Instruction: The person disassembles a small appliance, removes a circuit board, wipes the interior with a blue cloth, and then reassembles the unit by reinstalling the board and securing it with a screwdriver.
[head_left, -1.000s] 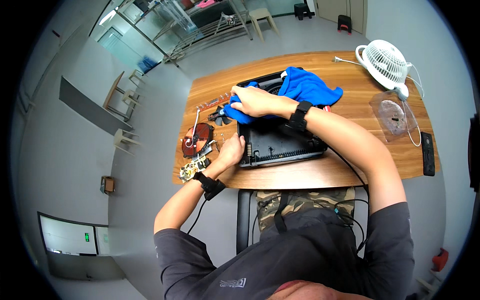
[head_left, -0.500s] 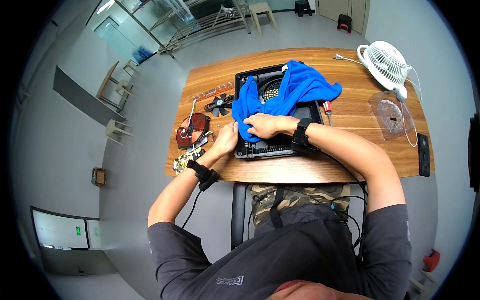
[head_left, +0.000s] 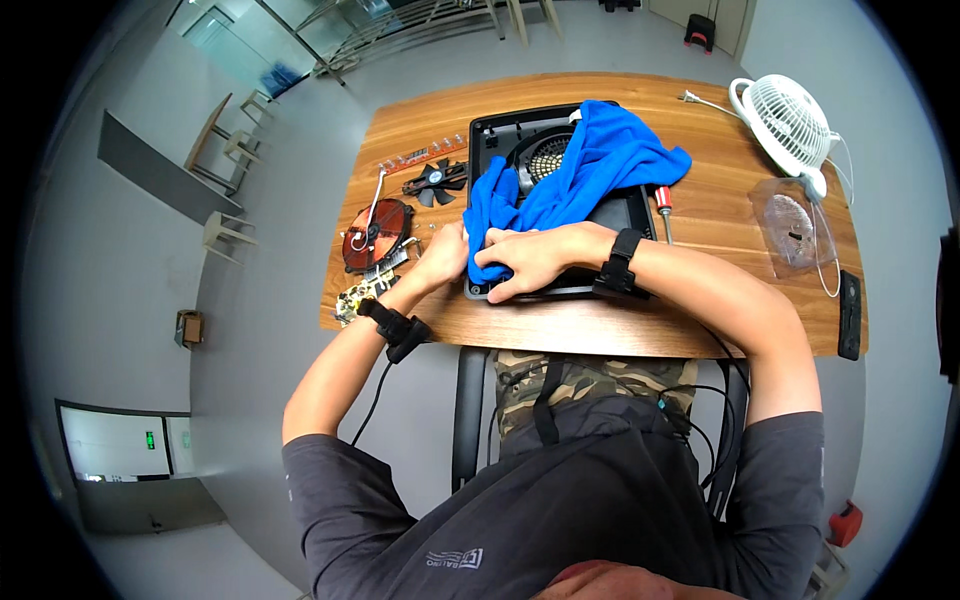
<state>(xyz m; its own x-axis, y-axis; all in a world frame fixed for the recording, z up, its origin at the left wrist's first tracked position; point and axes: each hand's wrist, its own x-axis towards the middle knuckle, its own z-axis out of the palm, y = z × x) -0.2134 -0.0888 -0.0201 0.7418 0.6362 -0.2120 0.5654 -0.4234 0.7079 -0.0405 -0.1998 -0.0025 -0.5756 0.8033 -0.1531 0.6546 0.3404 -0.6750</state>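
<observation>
A black plastic housing (head_left: 632, 212), open like a shallow tray with a round vent grille (head_left: 546, 160) in it, lies on the table before me. A bunched blue cloth (head_left: 610, 145) trails across it and hangs over its right side. My right hand (head_left: 535, 258) presses part of the cloth into the near left corner, fingers bent round it and the thumb toward the front rim. At the housing's left edge my left hand (head_left: 446, 256) is closed on the side wall; its fingertips are partly hidden by the cloth.
Left of the housing lie a black fan blade (head_left: 436, 183), a copper coil disc (head_left: 377, 235), an orange strip board (head_left: 420, 155) and a circuit board (head_left: 362, 298). To the right are a red-handled screwdriver (head_left: 664, 202), a white fan (head_left: 788, 122), a clear plastic tray (head_left: 790, 225) and a black strip (head_left: 849, 315).
My right hand has shifted slightly left along the cloth, nearer the corner, and its thumb now reaches the front rim. The left hand stays at the left edge. The whole view has tilted slightly.
</observation>
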